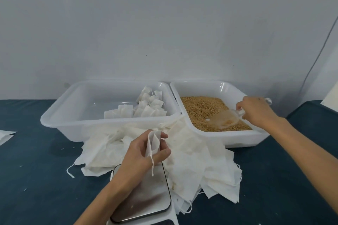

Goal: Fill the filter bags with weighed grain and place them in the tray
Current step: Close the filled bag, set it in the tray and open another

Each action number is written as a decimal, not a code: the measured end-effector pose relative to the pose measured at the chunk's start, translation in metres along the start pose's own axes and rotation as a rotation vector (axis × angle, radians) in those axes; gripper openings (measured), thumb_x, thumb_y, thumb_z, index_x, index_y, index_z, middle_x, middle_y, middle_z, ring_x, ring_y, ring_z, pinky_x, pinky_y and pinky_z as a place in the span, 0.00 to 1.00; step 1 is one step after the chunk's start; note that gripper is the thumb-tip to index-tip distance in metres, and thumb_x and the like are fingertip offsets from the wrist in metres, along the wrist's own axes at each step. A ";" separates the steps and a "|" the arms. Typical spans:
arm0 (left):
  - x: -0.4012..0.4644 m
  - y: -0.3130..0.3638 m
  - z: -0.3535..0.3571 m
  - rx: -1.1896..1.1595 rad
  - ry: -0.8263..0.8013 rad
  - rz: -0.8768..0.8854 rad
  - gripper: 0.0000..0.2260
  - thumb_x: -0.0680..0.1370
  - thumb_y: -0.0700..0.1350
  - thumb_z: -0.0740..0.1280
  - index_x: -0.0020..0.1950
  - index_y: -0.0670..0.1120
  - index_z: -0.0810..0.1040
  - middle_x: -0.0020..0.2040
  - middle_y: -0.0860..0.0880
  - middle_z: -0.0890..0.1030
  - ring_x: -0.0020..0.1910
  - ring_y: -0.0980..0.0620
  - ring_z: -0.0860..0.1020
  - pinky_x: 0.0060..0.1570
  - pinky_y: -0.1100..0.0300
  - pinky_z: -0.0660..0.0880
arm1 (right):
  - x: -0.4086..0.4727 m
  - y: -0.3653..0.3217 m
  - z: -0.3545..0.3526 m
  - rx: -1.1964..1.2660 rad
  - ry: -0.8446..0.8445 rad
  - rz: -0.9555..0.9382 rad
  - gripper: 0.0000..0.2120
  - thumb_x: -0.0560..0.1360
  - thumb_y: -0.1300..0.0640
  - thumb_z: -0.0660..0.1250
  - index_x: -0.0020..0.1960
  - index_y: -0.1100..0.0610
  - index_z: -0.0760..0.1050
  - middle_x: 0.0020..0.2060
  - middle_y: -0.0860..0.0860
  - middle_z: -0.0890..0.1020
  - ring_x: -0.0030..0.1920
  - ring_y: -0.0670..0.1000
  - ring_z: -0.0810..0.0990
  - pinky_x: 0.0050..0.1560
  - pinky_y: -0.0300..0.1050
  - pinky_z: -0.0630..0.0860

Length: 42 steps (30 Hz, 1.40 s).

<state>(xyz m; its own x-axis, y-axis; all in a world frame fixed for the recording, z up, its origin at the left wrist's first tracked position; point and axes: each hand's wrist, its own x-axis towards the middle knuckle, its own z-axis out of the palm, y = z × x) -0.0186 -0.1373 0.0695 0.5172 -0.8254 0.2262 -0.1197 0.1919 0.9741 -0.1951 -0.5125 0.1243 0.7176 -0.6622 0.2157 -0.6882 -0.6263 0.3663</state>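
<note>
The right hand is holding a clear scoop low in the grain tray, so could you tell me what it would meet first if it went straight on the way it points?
Most likely the grain: the right hand points the clear scoop leftward over it. Depth is unclear.

The dark tabletop at lower left is bare. In the middle, two white tubs side by side, a paper bag pile and the scale block the way.

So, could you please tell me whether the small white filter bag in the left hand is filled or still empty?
Empty, apparently: the small white filter bag, pinched by the left hand, hangs flat and translucent, with no grain visible inside.
</note>
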 end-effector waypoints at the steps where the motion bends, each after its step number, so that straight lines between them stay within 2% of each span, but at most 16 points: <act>1: 0.000 0.000 0.000 0.004 0.003 -0.001 0.11 0.71 0.44 0.75 0.51 0.53 0.82 0.40 0.50 0.81 0.42 0.54 0.79 0.47 0.60 0.78 | 0.001 -0.007 0.001 0.048 0.000 -0.032 0.12 0.75 0.60 0.73 0.56 0.47 0.81 0.49 0.47 0.78 0.47 0.50 0.78 0.49 0.46 0.70; 3: -0.001 0.000 0.000 0.008 0.005 -0.006 0.12 0.70 0.44 0.76 0.52 0.53 0.82 0.42 0.50 0.81 0.43 0.53 0.80 0.48 0.59 0.80 | 0.003 -0.023 0.003 0.167 -0.013 -0.085 0.11 0.73 0.60 0.74 0.53 0.48 0.83 0.49 0.47 0.81 0.46 0.50 0.78 0.49 0.46 0.70; 5: -0.001 0.001 0.000 -0.003 0.007 -0.019 0.12 0.70 0.44 0.76 0.52 0.53 0.83 0.43 0.49 0.82 0.44 0.53 0.81 0.48 0.60 0.80 | 0.007 -0.034 0.006 0.300 -0.061 -0.108 0.09 0.72 0.60 0.76 0.51 0.49 0.85 0.47 0.46 0.83 0.48 0.51 0.80 0.53 0.50 0.74; 8: -0.002 0.001 -0.001 0.000 0.010 -0.021 0.13 0.70 0.44 0.77 0.53 0.53 0.83 0.43 0.49 0.82 0.44 0.52 0.81 0.49 0.59 0.80 | 0.009 -0.033 0.011 0.465 -0.112 -0.065 0.07 0.71 0.60 0.78 0.47 0.51 0.84 0.44 0.44 0.83 0.50 0.50 0.80 0.54 0.50 0.74; 12: -0.002 0.001 0.000 0.007 -0.024 -0.015 0.12 0.72 0.45 0.75 0.54 0.53 0.82 0.43 0.51 0.82 0.44 0.54 0.80 0.49 0.60 0.79 | 0.003 -0.016 0.018 0.639 -0.144 0.001 0.12 0.69 0.58 0.81 0.51 0.52 0.85 0.46 0.45 0.83 0.50 0.50 0.80 0.50 0.46 0.74; 15: -0.003 -0.001 0.002 0.001 -0.049 -0.023 0.12 0.73 0.46 0.74 0.56 0.53 0.82 0.43 0.50 0.81 0.44 0.54 0.80 0.49 0.61 0.78 | -0.006 -0.007 0.019 0.747 -0.163 -0.025 0.11 0.69 0.58 0.81 0.47 0.47 0.84 0.43 0.40 0.83 0.49 0.44 0.78 0.46 0.38 0.70; 17: -0.003 -0.001 0.003 -0.003 -0.049 -0.032 0.12 0.74 0.47 0.74 0.56 0.52 0.82 0.44 0.48 0.81 0.44 0.55 0.80 0.48 0.61 0.79 | -0.010 -0.005 0.017 0.814 -0.167 -0.030 0.11 0.69 0.57 0.81 0.43 0.43 0.82 0.43 0.36 0.82 0.48 0.40 0.76 0.48 0.39 0.68; 20: -0.005 0.000 0.003 0.021 -0.031 -0.046 0.11 0.74 0.50 0.74 0.56 0.53 0.83 0.48 0.46 0.82 0.46 0.55 0.80 0.50 0.64 0.78 | -0.013 -0.005 0.015 0.882 -0.148 -0.041 0.10 0.69 0.56 0.80 0.41 0.42 0.82 0.43 0.38 0.83 0.50 0.41 0.78 0.51 0.44 0.68; 24: -0.011 -0.001 0.007 0.417 -0.003 0.103 0.17 0.71 0.62 0.71 0.58 0.59 0.81 0.52 0.60 0.82 0.55 0.62 0.80 0.53 0.75 0.69 | -0.015 -0.006 0.015 0.920 -0.122 -0.037 0.09 0.69 0.56 0.80 0.45 0.46 0.84 0.45 0.39 0.84 0.52 0.46 0.79 0.51 0.42 0.70; 26: -0.013 -0.003 0.010 0.451 -0.008 0.154 0.16 0.71 0.64 0.70 0.55 0.59 0.81 0.52 0.63 0.82 0.56 0.61 0.80 0.54 0.74 0.68 | -0.015 -0.005 0.015 0.942 -0.105 -0.024 0.11 0.69 0.55 0.80 0.48 0.47 0.84 0.47 0.41 0.84 0.53 0.48 0.80 0.52 0.42 0.71; 28: -0.013 -0.005 0.012 0.358 -0.026 0.122 0.16 0.72 0.62 0.72 0.55 0.57 0.81 0.50 0.59 0.83 0.53 0.59 0.81 0.56 0.66 0.73 | -0.016 -0.005 0.013 0.975 -0.095 -0.032 0.12 0.69 0.56 0.80 0.50 0.47 0.83 0.49 0.42 0.85 0.55 0.48 0.81 0.57 0.42 0.73; 31: -0.012 -0.005 0.012 0.174 -0.038 0.027 0.17 0.72 0.59 0.74 0.58 0.55 0.81 0.46 0.53 0.83 0.48 0.55 0.82 0.56 0.47 0.81 | -0.018 -0.006 0.007 1.027 -0.107 -0.058 0.14 0.70 0.58 0.79 0.54 0.50 0.84 0.52 0.45 0.85 0.58 0.50 0.82 0.66 0.49 0.73; 34: -0.010 -0.005 0.010 0.095 -0.017 0.026 0.17 0.71 0.59 0.74 0.58 0.56 0.81 0.46 0.48 0.83 0.48 0.51 0.82 0.56 0.52 0.80 | -0.024 -0.010 -0.005 1.068 -0.113 -0.093 0.14 0.71 0.59 0.78 0.56 0.54 0.84 0.53 0.48 0.86 0.58 0.49 0.82 0.69 0.54 0.73; 36: -0.008 -0.006 0.007 0.080 0.003 0.026 0.16 0.72 0.57 0.74 0.58 0.56 0.81 0.46 0.47 0.82 0.48 0.50 0.82 0.56 0.57 0.80 | -0.030 -0.015 -0.019 1.113 -0.108 -0.136 0.12 0.71 0.60 0.78 0.53 0.50 0.85 0.51 0.44 0.86 0.57 0.43 0.83 0.68 0.48 0.74; 39: -0.005 -0.007 0.006 0.102 0.006 0.018 0.12 0.74 0.52 0.74 0.56 0.55 0.81 0.43 0.50 0.82 0.45 0.55 0.81 0.50 0.64 0.78 | -0.042 -0.027 -0.042 1.133 -0.110 -0.231 0.12 0.73 0.60 0.77 0.51 0.45 0.85 0.51 0.40 0.86 0.55 0.39 0.82 0.63 0.42 0.75; 42: -0.002 -0.008 0.004 0.160 -0.004 0.011 0.13 0.74 0.49 0.74 0.57 0.53 0.81 0.42 0.54 0.82 0.43 0.56 0.81 0.49 0.61 0.78 | -0.057 -0.042 -0.064 1.105 -0.098 -0.345 0.15 0.73 0.58 0.77 0.52 0.39 0.85 0.52 0.37 0.85 0.56 0.37 0.81 0.58 0.35 0.73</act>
<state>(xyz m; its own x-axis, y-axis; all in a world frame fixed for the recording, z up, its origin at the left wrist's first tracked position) -0.0223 -0.1393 0.0613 0.5121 -0.8258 0.2361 -0.2588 0.1138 0.9592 -0.2003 -0.4222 0.1548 0.9071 -0.3849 0.1702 -0.2109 -0.7657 -0.6077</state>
